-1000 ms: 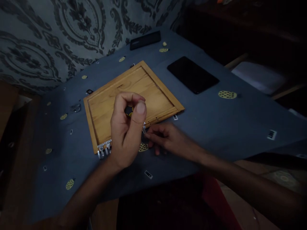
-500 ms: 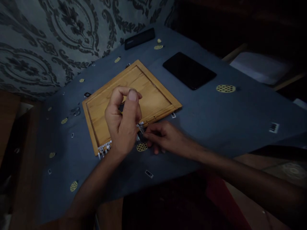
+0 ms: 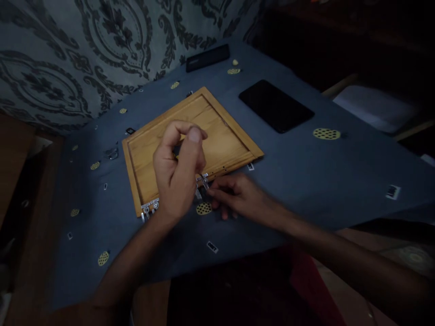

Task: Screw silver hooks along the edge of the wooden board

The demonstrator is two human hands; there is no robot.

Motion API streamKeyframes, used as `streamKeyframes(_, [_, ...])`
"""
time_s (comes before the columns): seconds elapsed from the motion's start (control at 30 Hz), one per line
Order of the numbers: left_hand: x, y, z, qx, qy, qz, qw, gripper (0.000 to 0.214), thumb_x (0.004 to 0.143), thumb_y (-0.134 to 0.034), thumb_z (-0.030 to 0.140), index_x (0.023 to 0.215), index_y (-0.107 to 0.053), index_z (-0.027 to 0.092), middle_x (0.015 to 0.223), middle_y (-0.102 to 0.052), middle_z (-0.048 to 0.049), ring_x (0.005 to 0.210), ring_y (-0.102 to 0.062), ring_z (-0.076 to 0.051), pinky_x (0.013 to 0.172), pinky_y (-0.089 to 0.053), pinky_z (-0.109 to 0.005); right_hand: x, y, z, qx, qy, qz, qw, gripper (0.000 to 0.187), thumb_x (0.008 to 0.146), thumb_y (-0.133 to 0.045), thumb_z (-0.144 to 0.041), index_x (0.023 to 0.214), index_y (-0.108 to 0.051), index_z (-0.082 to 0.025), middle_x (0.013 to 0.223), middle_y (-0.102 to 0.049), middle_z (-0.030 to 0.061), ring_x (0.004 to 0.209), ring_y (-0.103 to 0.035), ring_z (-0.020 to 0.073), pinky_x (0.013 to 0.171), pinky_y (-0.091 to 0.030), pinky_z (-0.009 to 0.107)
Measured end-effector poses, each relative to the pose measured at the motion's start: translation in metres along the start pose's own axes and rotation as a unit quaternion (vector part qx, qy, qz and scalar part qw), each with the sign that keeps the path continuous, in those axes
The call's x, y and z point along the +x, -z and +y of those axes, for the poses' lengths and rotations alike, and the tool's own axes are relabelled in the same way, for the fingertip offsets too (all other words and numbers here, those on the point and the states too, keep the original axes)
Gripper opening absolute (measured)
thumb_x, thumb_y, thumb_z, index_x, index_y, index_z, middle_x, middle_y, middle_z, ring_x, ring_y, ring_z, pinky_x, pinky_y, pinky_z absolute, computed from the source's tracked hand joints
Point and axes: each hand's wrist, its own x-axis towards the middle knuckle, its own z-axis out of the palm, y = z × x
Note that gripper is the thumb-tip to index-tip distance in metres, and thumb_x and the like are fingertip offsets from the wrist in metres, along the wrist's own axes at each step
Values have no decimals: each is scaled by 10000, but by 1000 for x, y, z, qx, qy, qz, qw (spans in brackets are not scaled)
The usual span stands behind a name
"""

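A wooden framed panel, like a small cabinet door, lies on the blue tablecloth. Over its near edge my left hand is closed, thumb up, around a screwdriver; only a bit of its dark and yellow handle shows, the rest being hidden by the fingers. Just below that fist, a metal hinge sits at the panel's edge, where small dark holes run along the wood. My right hand pinches the hinge's near end between thumb and fingers. More metal hinge pieces are at the panel's near left corner.
A black tablet or phone lies right of the panel, and a dark phone-like case near the patterned wall. Small metal parts rest left of the panel. The tablecloth drops at the near edge.
The whole view has shifted slightly, with the table's things now a little further right. Both hands keep nearly the same place at the panel's edge and the same grip.
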Motion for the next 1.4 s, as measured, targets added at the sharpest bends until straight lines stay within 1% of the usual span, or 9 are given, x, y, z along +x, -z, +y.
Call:
streamKeyframes(0.13, [7, 4, 15, -45, -58, 44, 996, 273, 955, -674, 392, 762, -623, 206, 510, -275, 72, 418, -211, -81, 414, -189, -286, 0, 0, 0, 6, 0, -1, 1000, 218, 928, -615, -233, 727, -572, -160, 642, -642, -20, 422, -570, 41, 360, -396, 131])
streamKeyframes(0.27, [7, 9, 25, -16, -49, 55, 997, 265, 973, -651, 348, 744, -625, 217, 517, -278, 59, 423, -226, -86, 425, -211, -291, 0, 1, 0, 0, 0, 0, 1000, 220, 921, -641, -271, 740, -595, -157, 657, -653, -12, 433, -576, 46, 367, -398, 142])
streamKeyframes(0.43, [-1, 17, 19, -22, -54, 53, 997, 301, 905, -715, 473, 777, -655, 207, 518, -287, 72, 419, -234, -84, 416, -222, -292, 0, 2, 3, -6, 13, -1, 1000, 234, 918, -636, -312, 741, -607, -161, 653, -662, -3, 430, -585, 61, 366, -403, 166])
streamKeyframes(0.67, [-4, 23, 12, -29, -51, 52, 997, 230, 928, -707, 372, 782, -652, 202, 523, -287, 74, 422, -253, -83, 428, -241, -291, 0, 3, 6, 4, 8, 0, 1000, 280, 871, -694, -407, 761, -619, -160, 655, -660, -7, 429, -589, 69, 353, -397, 162])
streamKeyframes(0.8, [-5, 22, 12, -13, -45, 53, 998, 253, 919, -716, 402, 770, -635, 213, 522, -311, 73, 423, -286, -83, 442, -275, -290, 1, 3, 7, 3, 12, -1, 1000, 251, 883, -672, -379, 777, -622, -158, 667, -656, -9, 431, -587, 62, 348, -400, 152])
streamKeyframes(0.93, [-8, 17, 11, -18, -21, 58, 998, 225, 902, -735, 379, 771, -648, 219, 535, -340, 67, 439, -312, -88, 446, -300, -290, 1, 2, 5, 1, 1, -1, 1000, 226, 896, -658, -343, 776, -616, -157, 658, -653, -11, 435, -588, 57, 353, -401, 140])
streamKeyframes(1.07, [-10, 13, 8, -20, -22, 55, 998, 214, 930, -701, 367, 787, -644, 218, 546, -334, 68, 454, -326, -91, 454, -329, -281, -1, 2, 2, -5, -3, -5, 1000, 199, 915, -632, -293, 771, -616, -157, 663, -661, -6, 440, -592, 55, 364, -410, 140])
streamKeyframes(1.23, [-11, 11, 7, 11, -15, 48, 999, 249, 958, -659, 397, 789, -598, 224, 603, -369, 59, 491, -354, -91, 489, -389, -267, -1, 1, 0, -6, -8, -2, 1000, 195, 925, -605, -252, 754, -607, -158, 644, -652, -12, 433, -584, 56, 356, -406, 144])
streamKeyframes(1.4, [-11, 9, 5, 18, -1, 43, 999, 232, 951, -662, 390, 795, -598, 231, 601, -349, 57, 502, -348, -106, 497, -385, -287, 0, -1, -2, -1, -10, 1, 1000, 192, 931, -584, -213, 747, -594, -157, 636, -644, -18, 419, -576, 52, 356, -411, 141])
